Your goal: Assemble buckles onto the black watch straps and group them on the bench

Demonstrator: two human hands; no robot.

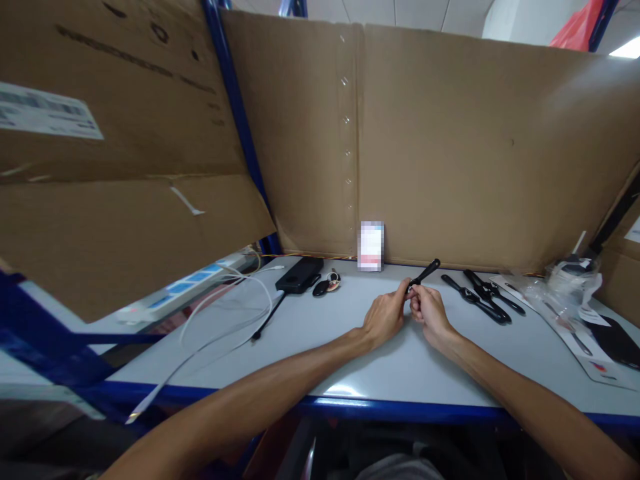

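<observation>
Tool (428, 269), black, held in grip of left hand (386, 313) and right hand (430, 311), inside bench edge (400, 408); open room toward keys (321, 288).

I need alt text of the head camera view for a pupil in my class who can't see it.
A person's left hand and right hand hold a slim black tool over a pale table. Similar black tools lie to the right, keys and a black box to the left. Behind, a phone with a blurred screen stands before a cardboard wall.
</observation>
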